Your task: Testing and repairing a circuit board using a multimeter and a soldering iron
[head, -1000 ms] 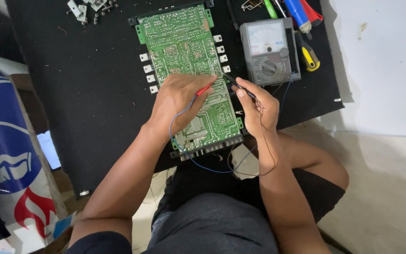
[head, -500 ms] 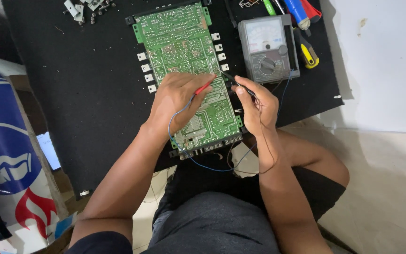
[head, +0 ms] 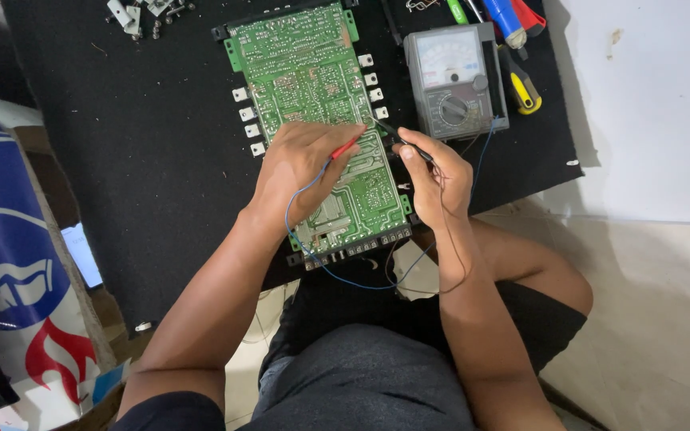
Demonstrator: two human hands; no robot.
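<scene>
Closest in, the person sits cross-legged on the floor, dark shorts and forearms filling the low part of the view, with thin blue and dark leads looping off the near edge of the black mat [head: 161,183]. Just above that, the left hand [head: 301,164] rests on the green circuit board [head: 313,72], its grip closed round a red probe [head: 345,147] whose point angles toward the middle of the board. The right hand [head: 434,172] sits at the board's right edge, thumb and fingers pinched on a black probe [head: 397,134] that slants in toward the same area; the two tips look near each other, though I cannot tell whether either actually touches a solder point. The board lies flat on the mat, long way up and down, small white connectors along both its sides. By my reading this is the probing step of a check on the board, and the next move calls for steady tips on two chosen points and a glance up at the dial. Farther off, just right of the board, lies the grey analogue meter [head: 457,80], and beyond it screwdriver handles [head: 521,88] and some loose metal bits [head: 133,12] at the mat's top edge.
</scene>
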